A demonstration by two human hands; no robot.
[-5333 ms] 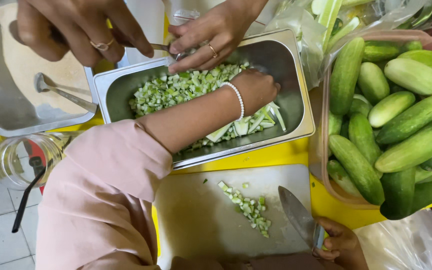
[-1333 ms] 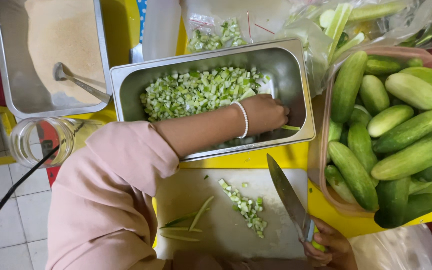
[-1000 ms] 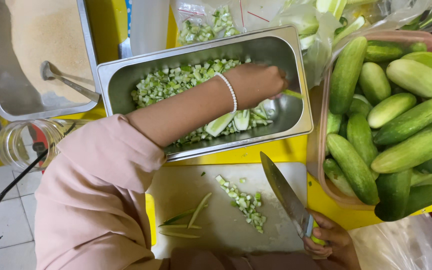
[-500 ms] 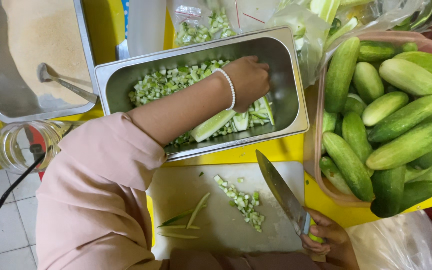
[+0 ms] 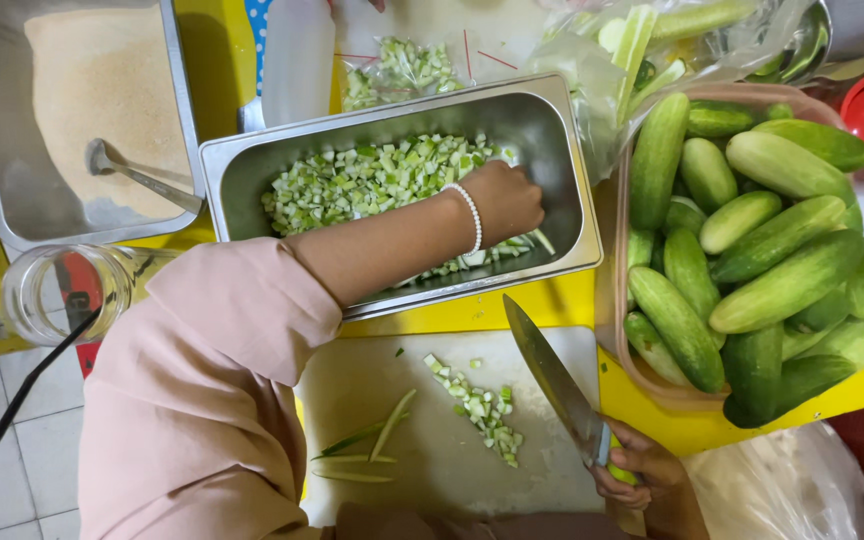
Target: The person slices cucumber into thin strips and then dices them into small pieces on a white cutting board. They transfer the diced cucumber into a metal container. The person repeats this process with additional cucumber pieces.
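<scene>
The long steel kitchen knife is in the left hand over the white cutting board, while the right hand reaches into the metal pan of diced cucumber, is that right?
Not quite: the hands are swapped. In the head view, the right hand holds the long steel kitchen knife over the white cutting board, while the left hand reaches into the metal pan of diced cucumber.

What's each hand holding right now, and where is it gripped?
The right hand holds a knife by its handle, blade over the cutting board. The left hand is fisted in the steel pan; its contents are hidden.
</scene>
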